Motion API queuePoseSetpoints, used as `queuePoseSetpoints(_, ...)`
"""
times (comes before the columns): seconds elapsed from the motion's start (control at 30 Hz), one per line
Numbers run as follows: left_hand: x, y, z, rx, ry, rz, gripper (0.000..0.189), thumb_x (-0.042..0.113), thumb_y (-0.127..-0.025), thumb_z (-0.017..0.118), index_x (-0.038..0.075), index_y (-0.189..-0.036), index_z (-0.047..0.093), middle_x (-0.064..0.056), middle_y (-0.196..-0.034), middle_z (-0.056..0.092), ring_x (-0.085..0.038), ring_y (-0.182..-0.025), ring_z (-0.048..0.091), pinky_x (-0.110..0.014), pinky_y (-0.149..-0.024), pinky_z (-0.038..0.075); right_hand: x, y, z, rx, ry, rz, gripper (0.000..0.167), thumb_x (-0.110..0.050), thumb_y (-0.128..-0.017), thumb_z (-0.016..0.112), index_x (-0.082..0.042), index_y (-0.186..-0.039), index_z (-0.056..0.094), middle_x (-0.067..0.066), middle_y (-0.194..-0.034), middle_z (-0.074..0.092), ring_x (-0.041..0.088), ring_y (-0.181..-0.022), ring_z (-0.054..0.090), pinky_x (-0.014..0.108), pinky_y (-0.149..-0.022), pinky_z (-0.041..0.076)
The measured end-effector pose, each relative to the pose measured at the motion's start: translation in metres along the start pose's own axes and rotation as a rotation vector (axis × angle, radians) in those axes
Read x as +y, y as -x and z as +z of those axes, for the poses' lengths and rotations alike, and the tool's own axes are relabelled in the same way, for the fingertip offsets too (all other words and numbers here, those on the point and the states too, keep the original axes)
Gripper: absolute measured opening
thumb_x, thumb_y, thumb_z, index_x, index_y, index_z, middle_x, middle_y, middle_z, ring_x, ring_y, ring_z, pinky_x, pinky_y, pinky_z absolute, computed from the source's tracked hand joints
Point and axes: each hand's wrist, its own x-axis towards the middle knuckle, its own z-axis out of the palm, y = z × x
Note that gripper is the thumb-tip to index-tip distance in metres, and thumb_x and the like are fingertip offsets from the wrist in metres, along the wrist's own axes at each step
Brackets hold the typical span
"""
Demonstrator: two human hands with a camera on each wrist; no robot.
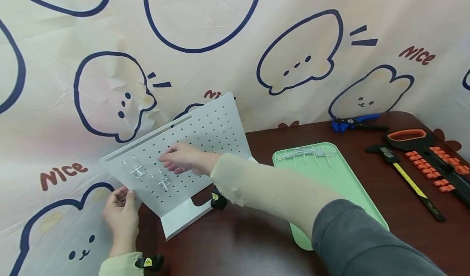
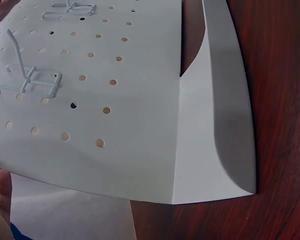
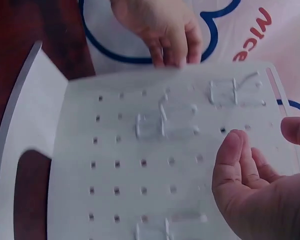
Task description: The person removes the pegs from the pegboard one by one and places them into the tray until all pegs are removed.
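Note:
A white metal pegboard (image 1: 220,127) stands tilted on its bent foot (image 1: 185,219) on the table. Two white wire hooks (image 1: 138,170) are seated in its holes toward the left side; the right wrist view shows another hook (image 3: 166,231) at its lower edge. My left hand (image 1: 123,219) holds the board's left edge between thumb and fingers. In front of the board's middle, my right hand (image 1: 185,159) hovers with loosely bent fingers and nothing visible in them. Its thumb stands apart from the fingers in the right wrist view.
On the right, a green tray (image 1: 352,186) bears several more wire hooks (image 1: 304,153). Beyond it lie a blue-handled plier-like tool (image 1: 352,123), a black and yellow caliper (image 1: 409,180) and a black tool with orange pieces (image 1: 437,161). A printed cloth (image 1: 227,72) hangs behind the table.

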Motion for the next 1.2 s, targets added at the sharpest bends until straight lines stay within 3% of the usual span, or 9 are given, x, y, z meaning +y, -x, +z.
queuePoseSetpoints(0.17,-0.002,0.001,0.001,0.007,0.024,-0.007,0.014,0.012,-0.105,0.056,0.005,-0.114,0.064,0.013,-0.096,0.057,-0.002,-0.088,0.055,-0.011,-0.078,0.045,0.003,-0.006,0.017,-0.075,-0.192,0.047,0.021,-0.014,-0.103,0.065,0.002,-0.114,0.069,0.022,-0.111,0.073,0.025,-0.087,0.071,0.038,-0.087,0.058)
queuePoseSetpoints(0.27,-0.003,0.002,0.001,0.017,0.029,-0.011,0.013,0.013,-0.105,0.056,0.006,-0.113,0.065,0.013,-0.096,0.057,-0.002,-0.088,0.056,-0.012,-0.079,0.045,0.005,-0.009,0.024,-0.108,-0.279,0.076,0.017,-0.012,-0.102,0.064,0.003,-0.11,0.069,0.025,-0.113,0.072,0.017,-0.073,0.066,0.033,-0.08,0.059)
queuePoseSetpoints(0.43,-0.003,0.002,0.001,0.036,0.024,-0.005,0.011,0.012,-0.105,0.057,0.007,-0.112,0.064,0.011,-0.096,0.057,-0.002,-0.088,0.056,-0.013,-0.079,0.045,0.007,-0.01,0.035,-0.101,-0.349,0.091,0.015,-0.013,-0.103,0.065,0.0,-0.1,0.068,0.016,-0.089,0.073,0.015,-0.068,0.065,0.026,-0.067,0.056)
queuePoseSetpoints(0.53,-0.001,0.002,0.002,0.038,0.034,-0.009,0.01,0.012,-0.105,0.058,0.008,-0.111,0.065,0.008,-0.098,0.059,-0.002,-0.088,0.056,-0.012,-0.079,0.046,0.006,-0.011,0.039,-0.089,-0.366,0.088,0.016,-0.015,-0.103,0.065,-0.001,-0.095,0.068,0.008,-0.077,0.068,0.014,-0.066,0.064,0.025,-0.065,0.055)
queuePoseSetpoints(0.77,0.001,0.001,0.004,0.021,0.063,-0.012,0.008,0.009,-0.105,0.059,0.012,-0.108,0.065,0.011,-0.095,0.058,-0.003,-0.087,0.056,-0.009,-0.077,0.046,0.005,-0.018,0.047,-0.077,-0.405,0.058,0.01,-0.008,-0.101,0.066,-0.001,-0.094,0.068,0.01,-0.083,0.069,0.014,-0.07,0.064,0.031,-0.08,0.059)
queuePoseSetpoints(0.9,0.0,0.001,0.002,0.019,0.073,-0.018,0.009,0.009,-0.104,0.058,0.013,-0.108,0.065,0.002,-0.099,0.06,-0.004,-0.088,0.056,-0.008,-0.078,0.046,0.004,-0.019,0.054,-0.061,-0.414,0.05,0.008,-0.004,-0.1,0.067,-0.002,-0.092,0.067,0.008,-0.081,0.068,0.015,-0.072,0.064,0.034,-0.085,0.059)
queuePoseSetpoints(1.0,-0.001,0.0,0.002,0.017,0.077,-0.023,0.009,0.008,-0.104,0.058,0.013,-0.108,0.065,-0.004,-0.103,0.06,-0.004,-0.088,0.056,-0.008,-0.077,0.046,0.005,-0.019,0.057,-0.057,-0.4,0.051,0.009,0.003,-0.097,0.067,0.002,-0.089,0.069,0.008,-0.077,0.068,0.015,-0.069,0.063,0.032,-0.082,0.059)
queuePoseSetpoints(1.1,-0.001,-0.001,0.002,0.011,0.069,-0.029,0.008,0.009,-0.104,0.058,0.013,-0.108,0.065,-0.002,-0.103,0.061,-0.003,-0.088,0.056,-0.008,-0.076,0.046,0.004,-0.015,0.056,-0.07,-0.367,0.062,0.01,0.007,-0.095,0.067,0.003,-0.087,0.07,0.009,-0.077,0.068,0.015,-0.067,0.063,0.026,-0.069,0.057)
queuePoseSetpoints(1.2,-0.001,-0.001,0.002,0.01,0.061,-0.031,0.008,0.01,-0.104,0.058,0.012,-0.109,0.065,-0.001,-0.103,0.061,-0.003,-0.088,0.056,-0.008,-0.076,0.046,0.003,-0.008,0.047,-0.124,-0.323,0.059,0.004,0.005,-0.096,0.068,0.003,-0.096,0.071,0.017,-0.089,0.073,0.016,-0.07,0.062,0.023,-0.062,0.052)
